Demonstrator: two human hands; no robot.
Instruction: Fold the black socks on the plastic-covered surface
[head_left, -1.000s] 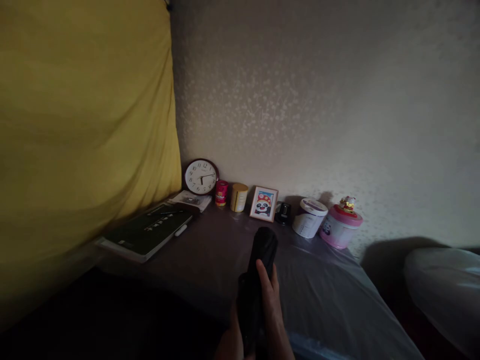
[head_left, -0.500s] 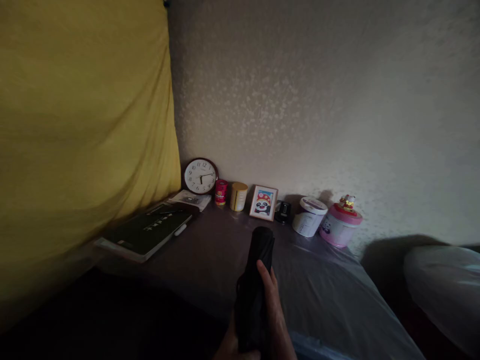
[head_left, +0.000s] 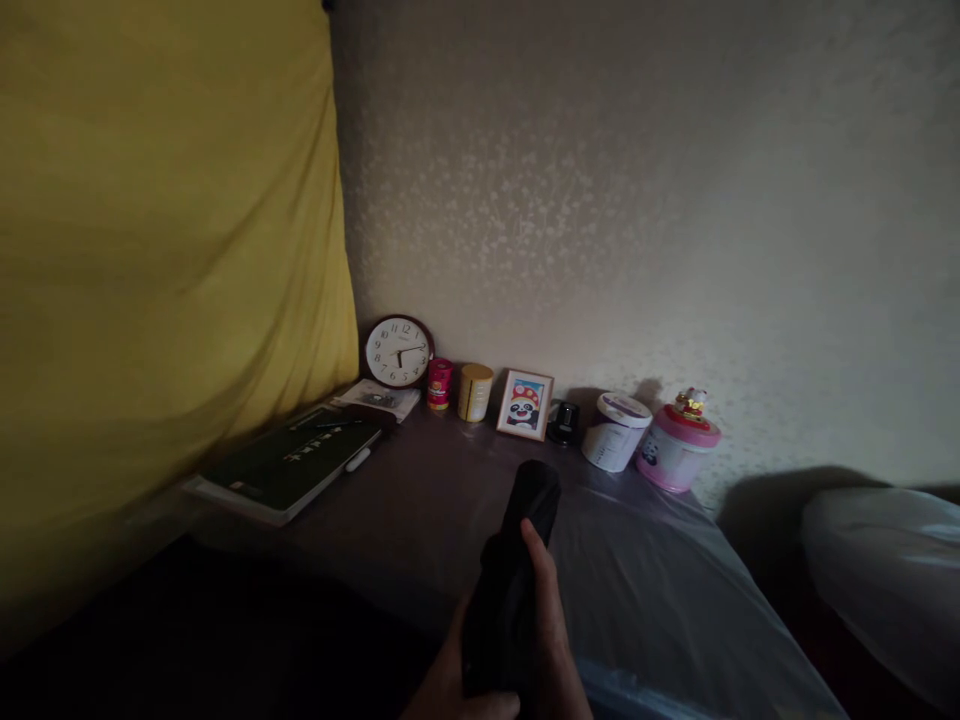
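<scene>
A folded black umbrella (head_left: 504,595) is held up at the bottom middle, its rounded upper end leaning to the right over the table. My right hand (head_left: 553,630) lies along its right side, closed round it, with one finger pointing up the fabric. Low on the left side, my left hand (head_left: 450,675) grips its lower part, the thumb across the front. Much of both hands is dark or behind the umbrella.
On the covered table (head_left: 652,570) stand a wall clock (head_left: 400,352), red can (head_left: 439,385), yellow tin (head_left: 475,393), panda picture frame (head_left: 525,405), small black object (head_left: 565,423), white tub (head_left: 616,432) and pink tub (head_left: 677,450). A whiteboard-like dark board (head_left: 292,462) lies left, beside a yellow curtain (head_left: 172,250).
The umbrella's upper end has tilted a little to the right, and my left hand has shifted slightly left. Both hands still hold it. The view has moved slightly.
</scene>
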